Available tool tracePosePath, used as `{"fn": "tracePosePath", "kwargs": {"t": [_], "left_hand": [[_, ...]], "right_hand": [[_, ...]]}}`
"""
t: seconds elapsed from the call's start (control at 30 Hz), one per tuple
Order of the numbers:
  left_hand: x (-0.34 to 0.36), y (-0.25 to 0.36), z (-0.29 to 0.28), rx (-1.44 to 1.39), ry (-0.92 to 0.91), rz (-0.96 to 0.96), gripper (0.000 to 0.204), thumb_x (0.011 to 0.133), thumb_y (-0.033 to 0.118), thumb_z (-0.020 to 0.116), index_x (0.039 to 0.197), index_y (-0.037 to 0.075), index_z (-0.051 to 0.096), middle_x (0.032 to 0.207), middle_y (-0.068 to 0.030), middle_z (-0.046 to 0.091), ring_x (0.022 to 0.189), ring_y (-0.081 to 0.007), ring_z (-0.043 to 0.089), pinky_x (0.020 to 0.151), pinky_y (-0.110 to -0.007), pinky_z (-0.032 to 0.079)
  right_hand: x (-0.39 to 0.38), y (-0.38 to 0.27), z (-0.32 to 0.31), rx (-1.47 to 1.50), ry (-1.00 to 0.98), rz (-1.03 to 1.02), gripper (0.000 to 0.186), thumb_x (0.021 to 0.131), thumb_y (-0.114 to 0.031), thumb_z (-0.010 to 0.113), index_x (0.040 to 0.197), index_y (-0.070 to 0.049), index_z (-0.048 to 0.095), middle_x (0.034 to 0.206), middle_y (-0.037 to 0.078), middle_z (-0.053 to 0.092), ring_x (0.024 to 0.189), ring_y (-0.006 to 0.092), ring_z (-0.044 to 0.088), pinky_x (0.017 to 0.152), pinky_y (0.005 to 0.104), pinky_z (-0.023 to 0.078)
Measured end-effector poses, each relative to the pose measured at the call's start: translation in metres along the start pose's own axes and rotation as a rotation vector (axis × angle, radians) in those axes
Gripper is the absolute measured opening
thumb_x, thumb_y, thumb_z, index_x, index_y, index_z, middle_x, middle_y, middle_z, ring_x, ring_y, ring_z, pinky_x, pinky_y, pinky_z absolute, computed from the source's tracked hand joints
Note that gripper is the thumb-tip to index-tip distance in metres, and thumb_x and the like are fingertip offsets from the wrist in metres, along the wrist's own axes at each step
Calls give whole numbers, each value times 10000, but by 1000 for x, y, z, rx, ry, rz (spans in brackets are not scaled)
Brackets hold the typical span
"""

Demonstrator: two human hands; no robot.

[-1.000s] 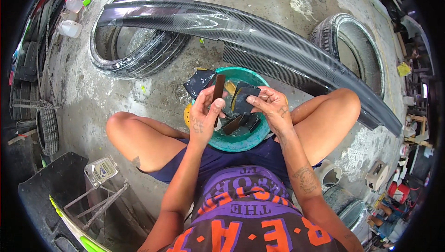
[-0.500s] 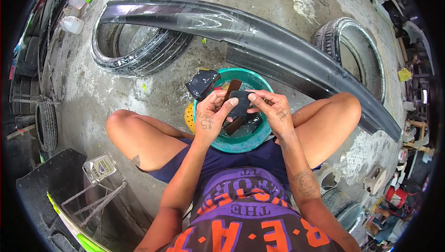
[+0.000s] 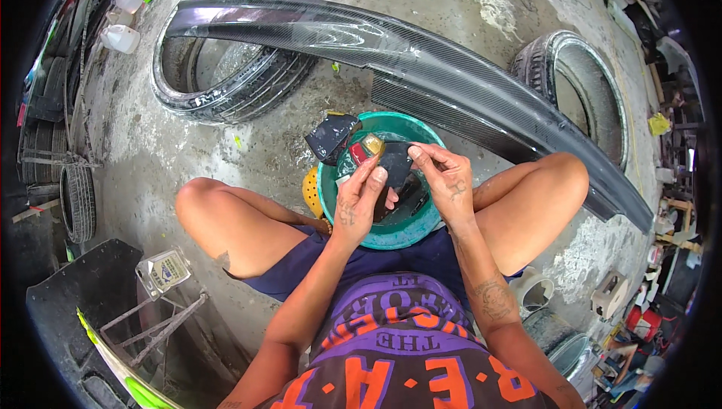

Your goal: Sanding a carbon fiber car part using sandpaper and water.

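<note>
Over a green basin between my legs, both hands hold a small black sheet of sandpaper. My left hand is closed at its left edge, thumb on top and fingertips showing underneath. At the upper right corner, my right hand pinches it between thumb and fingers. A red and gold object sits just beyond my left fingers, inside the basin's outline; its kind is unclear. Dark pieces and water lie in the basin, partly covered by my hands.
A black block-like piece leans by the basin's far left rim, with a yellow perforated object beside it. Ahead, a long glossy carbon-fibre panel rests across two tyres. A dark panel stands at the left.
My left hand has moved right and slightly down. The brown strip seen behind the sandpaper is no longer visible, and the red and gold object now shows more.
</note>
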State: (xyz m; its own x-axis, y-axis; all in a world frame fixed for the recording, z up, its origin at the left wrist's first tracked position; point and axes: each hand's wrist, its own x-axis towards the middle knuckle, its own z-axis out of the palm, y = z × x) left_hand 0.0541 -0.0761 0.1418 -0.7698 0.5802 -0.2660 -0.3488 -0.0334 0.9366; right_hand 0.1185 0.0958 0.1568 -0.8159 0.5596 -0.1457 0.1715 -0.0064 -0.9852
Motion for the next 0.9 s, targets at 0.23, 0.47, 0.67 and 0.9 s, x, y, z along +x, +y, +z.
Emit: {"fn": "tracePosePath", "kwargs": {"t": [0.23,0.47,0.67,0.9], "left_hand": [[3,-7,2,-165,-17,54,382,1149,275,568,1295,-53,699,1027,-74,703,709,-125,653,706,-251,538],[2,5,-1,-463,-103,-127,359,1145,256,570,1120,-68,724,1198,-76,630,874,-138,658,722,-278,535],[2,16,-4,556,-25,396,341,1046,162,702,1362,36,720,1231,-130,610,964,-210,619,812,-331,528],[3,20,-1,747,-19,577,471,932,39,784,1397,90,722,1332,-176,558,1119,-311,564,914,-393,502]], "right_hand": [[-3,-1,-1,67,5,27,249,1013,-178,786,1141,35,808,940,36,754,840,87,665,777,246,540],[-7,0,1,117,-24,0,219,1005,-134,788,1155,25,800,951,47,755,806,104,688,730,254,552],[-4,4,-8,489,-113,343,272,1037,-121,735,1255,41,720,1082,101,775,925,189,758,836,350,631],[-10,5,-24,533,-312,347,545,1044,-80,704,1549,25,529,1428,128,659,1241,170,670,1036,396,607]]}}
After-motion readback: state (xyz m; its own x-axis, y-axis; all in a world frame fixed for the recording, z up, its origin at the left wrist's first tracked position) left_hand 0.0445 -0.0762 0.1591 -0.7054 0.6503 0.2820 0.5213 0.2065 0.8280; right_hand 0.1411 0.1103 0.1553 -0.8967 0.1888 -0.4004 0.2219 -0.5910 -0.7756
